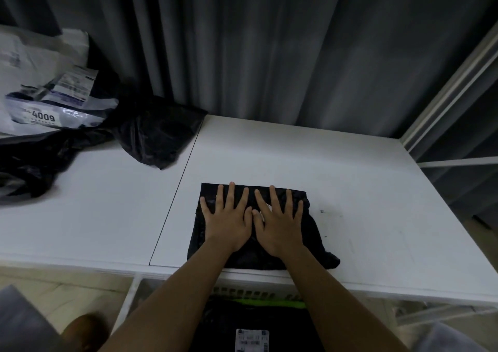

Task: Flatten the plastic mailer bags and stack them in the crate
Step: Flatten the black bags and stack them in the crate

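Crate sits right under the near desk edge, white slotted rim showing; inside it a black bag with a shipping label facing up. On the white desk, a black mailer bag lies flat near the front edge, lower right corner crumpled. Left hand and right hand are side by side on it, palms down, fingers straight and spread, thumbs touching. No grip on the bag, just pressing. Pile of unflattened bags lies far left, black ones plus white labelled ones. Grey curtain behind.
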A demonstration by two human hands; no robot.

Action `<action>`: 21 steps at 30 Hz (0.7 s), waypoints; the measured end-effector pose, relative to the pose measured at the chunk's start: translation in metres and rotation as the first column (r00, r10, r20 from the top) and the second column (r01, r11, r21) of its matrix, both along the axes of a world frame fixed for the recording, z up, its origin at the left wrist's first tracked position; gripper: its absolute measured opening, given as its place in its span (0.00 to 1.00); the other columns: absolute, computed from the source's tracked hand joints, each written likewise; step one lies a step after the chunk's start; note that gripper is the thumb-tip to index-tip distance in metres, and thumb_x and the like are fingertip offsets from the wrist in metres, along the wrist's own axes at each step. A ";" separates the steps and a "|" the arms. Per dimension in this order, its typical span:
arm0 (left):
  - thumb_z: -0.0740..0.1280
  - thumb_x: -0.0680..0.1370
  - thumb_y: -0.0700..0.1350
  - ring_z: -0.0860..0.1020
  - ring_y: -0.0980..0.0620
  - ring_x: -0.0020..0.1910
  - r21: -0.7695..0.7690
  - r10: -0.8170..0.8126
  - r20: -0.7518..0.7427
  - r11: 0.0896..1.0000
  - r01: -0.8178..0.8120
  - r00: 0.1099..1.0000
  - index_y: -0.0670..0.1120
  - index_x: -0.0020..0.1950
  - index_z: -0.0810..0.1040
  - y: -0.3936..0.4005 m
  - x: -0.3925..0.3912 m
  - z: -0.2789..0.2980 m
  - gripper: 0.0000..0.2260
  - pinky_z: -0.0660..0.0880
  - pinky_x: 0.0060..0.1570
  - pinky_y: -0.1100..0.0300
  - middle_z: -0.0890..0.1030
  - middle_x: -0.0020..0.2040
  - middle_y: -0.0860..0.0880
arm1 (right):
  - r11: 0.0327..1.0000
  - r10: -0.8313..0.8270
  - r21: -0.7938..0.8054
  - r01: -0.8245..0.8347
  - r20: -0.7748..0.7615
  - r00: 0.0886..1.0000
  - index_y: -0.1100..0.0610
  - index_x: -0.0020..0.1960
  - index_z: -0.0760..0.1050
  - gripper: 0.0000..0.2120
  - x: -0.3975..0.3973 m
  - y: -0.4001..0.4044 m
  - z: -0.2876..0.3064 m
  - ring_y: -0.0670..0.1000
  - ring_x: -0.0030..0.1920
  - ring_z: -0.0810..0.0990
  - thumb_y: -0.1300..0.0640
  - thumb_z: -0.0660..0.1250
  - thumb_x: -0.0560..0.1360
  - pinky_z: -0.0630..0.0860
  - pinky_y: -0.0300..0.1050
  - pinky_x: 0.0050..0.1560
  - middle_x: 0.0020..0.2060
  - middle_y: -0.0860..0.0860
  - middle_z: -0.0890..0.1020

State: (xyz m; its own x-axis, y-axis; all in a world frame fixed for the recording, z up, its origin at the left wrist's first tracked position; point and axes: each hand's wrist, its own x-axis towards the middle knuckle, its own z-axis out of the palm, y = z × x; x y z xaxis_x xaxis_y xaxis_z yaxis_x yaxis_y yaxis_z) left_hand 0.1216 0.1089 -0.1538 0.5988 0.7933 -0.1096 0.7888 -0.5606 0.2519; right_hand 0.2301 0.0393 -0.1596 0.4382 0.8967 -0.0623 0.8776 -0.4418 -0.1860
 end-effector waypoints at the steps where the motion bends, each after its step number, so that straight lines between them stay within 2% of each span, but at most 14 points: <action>1: 0.43 0.83 0.55 0.34 0.47 0.76 0.001 0.000 -0.001 1.000 0.000 1.000 0.57 0.78 0.40 0.000 0.000 -0.001 0.24 0.35 0.70 0.35 0.37 0.78 0.49 | 1.000 -0.001 -0.005 0.001 0.000 1.000 0.38 0.76 0.38 0.39 0.000 0.000 0.000 0.59 0.76 0.34 0.35 0.24 0.65 0.30 0.62 0.71 0.78 0.48 0.39; 12: 0.42 0.82 0.56 0.34 0.46 0.76 -0.019 0.001 -0.071 1.000 -0.002 0.997 0.57 0.77 0.39 -0.001 0.002 -0.001 0.24 0.35 0.69 0.34 0.37 0.78 0.49 | 0.998 0.000 -0.059 -0.002 -0.025 1.000 0.38 0.75 0.36 0.37 0.000 0.000 -0.004 0.58 0.76 0.33 0.34 0.25 0.67 0.29 0.61 0.70 0.77 0.48 0.38; 14: 0.42 0.82 0.56 0.33 0.46 0.76 -0.080 -0.017 -0.122 0.997 0.007 0.992 0.57 0.77 0.37 0.004 0.005 0.004 0.24 0.33 0.68 0.34 0.35 0.78 0.49 | 0.993 0.001 -0.114 -0.009 -0.074 0.997 0.38 0.76 0.38 0.30 0.002 0.002 0.003 0.57 0.76 0.35 0.35 0.33 0.75 0.31 0.61 0.71 0.77 0.48 0.39; 16: 0.42 0.82 0.57 0.32 0.46 0.75 -0.127 -0.067 -0.190 0.991 0.043 0.979 0.56 0.77 0.35 0.015 0.006 0.013 0.26 0.30 0.68 0.37 0.34 0.77 0.48 | 0.995 0.012 -0.097 -0.022 -0.102 0.995 0.40 0.77 0.42 0.27 0.010 0.007 0.014 0.56 0.77 0.40 0.42 0.45 0.81 0.37 0.61 0.72 0.78 0.49 0.41; 19: 0.47 0.82 0.57 0.32 0.47 0.75 -0.062 -0.142 -0.192 0.989 0.132 0.971 0.53 0.77 0.34 0.037 0.006 0.032 0.30 0.30 0.69 0.40 0.34 0.77 0.47 | 0.999 0.021 -0.046 -0.024 -0.064 0.998 0.43 0.78 0.40 0.35 0.032 0.015 0.032 0.55 0.77 0.44 0.45 0.56 0.78 0.44 0.59 0.73 0.78 0.49 0.45; 21: 0.52 0.81 0.56 0.33 0.47 0.76 -0.076 -0.197 -0.193 0.980 0.185 0.961 0.52 0.77 0.34 0.049 0.008 0.041 0.33 0.30 0.70 0.40 0.39 0.78 0.46 | 0.984 0.010 -0.175 -0.020 -0.059 0.998 0.45 0.78 0.37 0.41 0.046 0.019 0.041 0.56 0.77 0.45 0.43 0.61 0.75 0.41 0.60 0.73 0.77 0.51 0.49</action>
State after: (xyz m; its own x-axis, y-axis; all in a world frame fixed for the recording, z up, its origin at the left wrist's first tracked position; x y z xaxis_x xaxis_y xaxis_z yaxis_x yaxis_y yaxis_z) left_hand 0.1293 0.1576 -0.1132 0.7003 0.6554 -0.2829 0.7059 -0.6950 0.1371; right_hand 0.2760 0.0580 -0.1184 0.4156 0.8762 -0.2441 0.8747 -0.4586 -0.1568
